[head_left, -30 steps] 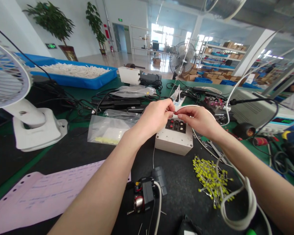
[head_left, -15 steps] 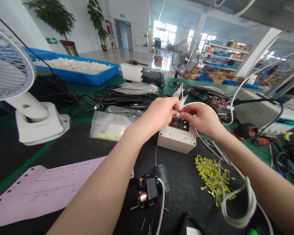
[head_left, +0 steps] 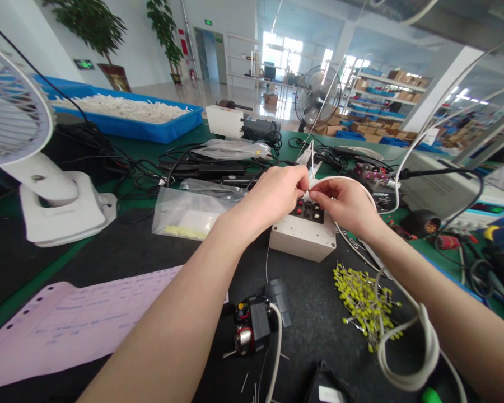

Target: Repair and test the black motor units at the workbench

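My left hand and my right hand meet fingertip to fingertip above a white box with dark and red terminals on top. Both pinch the end of a white cable that loops from my right fingers down past my right forearm into a coil. What sits between the fingertips is too small to make out. A thin wire hangs down from my left hand. A pile of small yellow components lies right of the box. A small black circuit assembly with its own white cable lies in front.
A white desk fan stands at the left, a pink perforated sheet lies near left. Clear plastic bags, tangled black cables, a blue tray of white parts and bench instruments fill the back and right.
The hands have stayed pinched together over the box, shifting slightly; the view has drifted a little.
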Demonstrator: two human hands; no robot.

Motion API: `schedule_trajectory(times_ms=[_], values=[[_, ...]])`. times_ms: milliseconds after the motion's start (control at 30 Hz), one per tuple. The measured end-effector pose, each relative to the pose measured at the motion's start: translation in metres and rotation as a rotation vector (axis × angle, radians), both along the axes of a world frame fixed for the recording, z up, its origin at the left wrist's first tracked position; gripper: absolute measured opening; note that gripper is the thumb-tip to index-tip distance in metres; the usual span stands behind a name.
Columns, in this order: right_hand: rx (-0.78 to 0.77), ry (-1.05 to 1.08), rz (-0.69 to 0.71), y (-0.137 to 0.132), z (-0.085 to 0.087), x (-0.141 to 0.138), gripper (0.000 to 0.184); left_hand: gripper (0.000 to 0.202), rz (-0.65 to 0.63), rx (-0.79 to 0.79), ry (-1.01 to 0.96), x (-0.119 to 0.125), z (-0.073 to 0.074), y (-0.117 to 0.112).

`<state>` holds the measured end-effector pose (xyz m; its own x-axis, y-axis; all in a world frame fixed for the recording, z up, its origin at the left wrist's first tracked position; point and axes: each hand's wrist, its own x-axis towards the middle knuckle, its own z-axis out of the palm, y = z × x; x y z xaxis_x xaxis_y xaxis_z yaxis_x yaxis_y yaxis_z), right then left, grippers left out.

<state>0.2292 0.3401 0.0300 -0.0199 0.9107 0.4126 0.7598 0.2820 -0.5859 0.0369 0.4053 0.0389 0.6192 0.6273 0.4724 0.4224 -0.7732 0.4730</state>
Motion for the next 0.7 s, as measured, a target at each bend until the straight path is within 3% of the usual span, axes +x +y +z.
schedule_trajectory(times_ms=[700], values=[[-0.024, 0.015, -0.008, -0.0016, 0.0001, -0.0036, 0.018, 0.014, -0.05, 0.023, -0.035, -0.0011, -0.0049, 0.0034]])
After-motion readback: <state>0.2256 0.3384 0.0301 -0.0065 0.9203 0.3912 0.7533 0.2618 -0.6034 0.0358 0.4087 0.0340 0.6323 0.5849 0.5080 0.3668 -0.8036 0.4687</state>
